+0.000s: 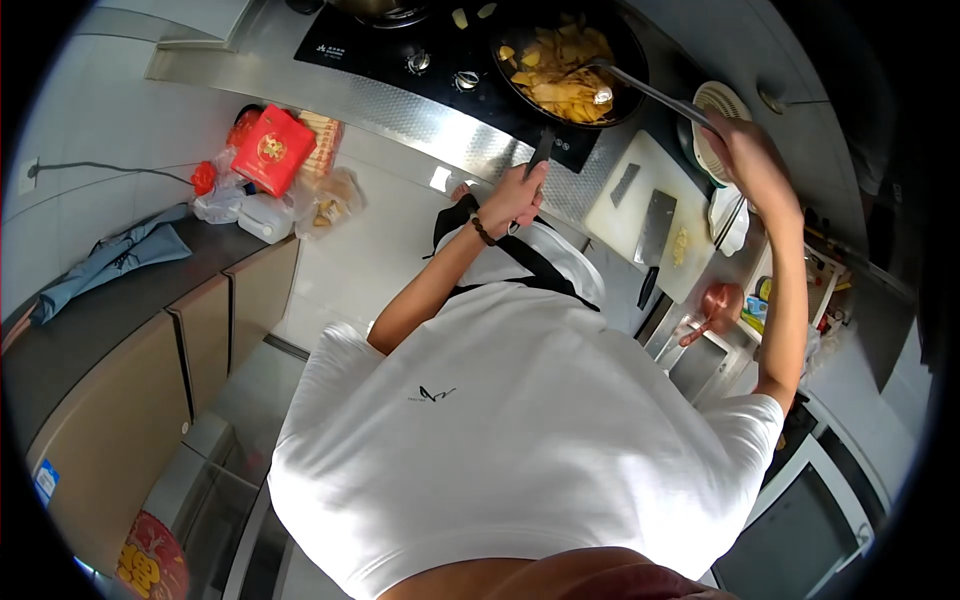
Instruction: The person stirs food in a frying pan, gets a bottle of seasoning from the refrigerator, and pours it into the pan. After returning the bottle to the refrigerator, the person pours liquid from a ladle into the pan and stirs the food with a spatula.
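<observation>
My left hand (513, 200) is closed round the black handle of a frying pan (640, 62) on the stove. Sliced food, browned and yellowish like potato, (565, 95) covers much of the pan's bottom. My right hand (745, 155) grips the handle of a long metal spatula (655, 92), whose head dips into the slices and is partly hidden by them. Below the right hand lies a white cutting board (610, 215) with a cleaver (655, 228) and a little chopped yellowish food (680, 245) on it.
A pot (385, 10) stands on the stove's far left, with loose pieces nearby. Bowls (720, 100) and a white dish with chopsticks (730, 220) are at the right. A red ladle-like scoop (718, 305) lies below. Red packages (272, 150) and bags sit on the left counter.
</observation>
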Action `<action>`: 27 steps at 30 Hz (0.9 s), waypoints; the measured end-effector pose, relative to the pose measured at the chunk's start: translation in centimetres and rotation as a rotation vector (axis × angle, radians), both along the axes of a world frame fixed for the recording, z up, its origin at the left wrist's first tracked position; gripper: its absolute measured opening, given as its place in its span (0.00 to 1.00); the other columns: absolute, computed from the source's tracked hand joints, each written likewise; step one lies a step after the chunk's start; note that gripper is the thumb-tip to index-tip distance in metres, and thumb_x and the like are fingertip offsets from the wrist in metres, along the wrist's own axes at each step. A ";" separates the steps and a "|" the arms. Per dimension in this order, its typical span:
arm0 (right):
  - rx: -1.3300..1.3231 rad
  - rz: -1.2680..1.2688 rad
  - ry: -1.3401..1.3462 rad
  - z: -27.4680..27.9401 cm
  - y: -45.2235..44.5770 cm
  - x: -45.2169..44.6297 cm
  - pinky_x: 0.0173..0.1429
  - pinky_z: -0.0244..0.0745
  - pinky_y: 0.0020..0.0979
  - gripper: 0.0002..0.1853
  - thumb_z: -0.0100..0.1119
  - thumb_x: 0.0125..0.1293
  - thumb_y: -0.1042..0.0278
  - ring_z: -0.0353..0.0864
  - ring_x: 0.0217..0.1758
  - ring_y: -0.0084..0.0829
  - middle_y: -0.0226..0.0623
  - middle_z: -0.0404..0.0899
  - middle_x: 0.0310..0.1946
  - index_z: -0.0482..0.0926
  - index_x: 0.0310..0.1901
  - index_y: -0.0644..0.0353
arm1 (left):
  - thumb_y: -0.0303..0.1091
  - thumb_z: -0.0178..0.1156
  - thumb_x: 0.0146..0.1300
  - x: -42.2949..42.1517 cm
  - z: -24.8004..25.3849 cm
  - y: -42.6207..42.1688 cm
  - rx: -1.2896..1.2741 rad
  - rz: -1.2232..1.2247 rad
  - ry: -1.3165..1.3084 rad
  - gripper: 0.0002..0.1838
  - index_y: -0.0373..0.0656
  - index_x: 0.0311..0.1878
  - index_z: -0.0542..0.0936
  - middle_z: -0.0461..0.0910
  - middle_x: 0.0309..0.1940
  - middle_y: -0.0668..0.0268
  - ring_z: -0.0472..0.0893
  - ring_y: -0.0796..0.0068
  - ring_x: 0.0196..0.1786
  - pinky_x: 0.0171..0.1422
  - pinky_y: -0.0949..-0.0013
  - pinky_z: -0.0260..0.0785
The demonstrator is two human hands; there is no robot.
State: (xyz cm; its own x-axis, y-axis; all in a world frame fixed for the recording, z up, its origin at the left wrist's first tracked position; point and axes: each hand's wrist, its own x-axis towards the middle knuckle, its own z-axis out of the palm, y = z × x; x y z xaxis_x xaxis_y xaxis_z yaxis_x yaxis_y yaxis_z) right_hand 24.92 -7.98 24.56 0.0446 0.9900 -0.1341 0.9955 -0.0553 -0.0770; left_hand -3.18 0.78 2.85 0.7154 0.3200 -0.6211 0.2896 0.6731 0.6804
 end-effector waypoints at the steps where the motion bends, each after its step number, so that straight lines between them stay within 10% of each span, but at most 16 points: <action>1: 0.001 -0.028 0.005 1.1 -0.4 -0.4 0.33 0.68 0.47 0.08 0.56 0.70 0.68 0.76 0.30 0.56 0.56 0.75 0.25 0.75 0.41 0.65 | 0.52 0.50 0.75 -0.1 -0.3 0.2 -0.052 -0.017 -0.017 0.24 0.42 0.29 0.67 0.64 0.16 0.71 0.61 0.82 0.11 0.13 0.73 0.51; 21: 0.253 -0.280 -0.070 -11.9 2.3 -2.7 0.33 0.75 0.52 0.11 0.55 0.72 0.64 0.80 0.28 0.58 0.53 0.79 0.23 0.73 0.39 0.64 | 0.52 0.50 0.75 -0.2 -0.8 0.3 -0.051 -0.062 -0.037 0.23 0.42 0.32 0.67 0.66 0.17 0.70 0.62 0.82 0.12 0.14 0.74 0.53; 27: 0.262 -0.281 0.003 -8.7 0.0 -3.2 0.34 0.76 0.51 0.11 0.55 0.72 0.63 0.81 0.30 0.57 0.53 0.79 0.24 0.74 0.39 0.64 | 0.52 0.50 0.75 0.0 -0.9 0.2 -0.103 -0.035 -0.030 0.22 0.44 0.31 0.66 0.66 0.18 0.70 0.61 0.82 0.12 0.14 0.75 0.52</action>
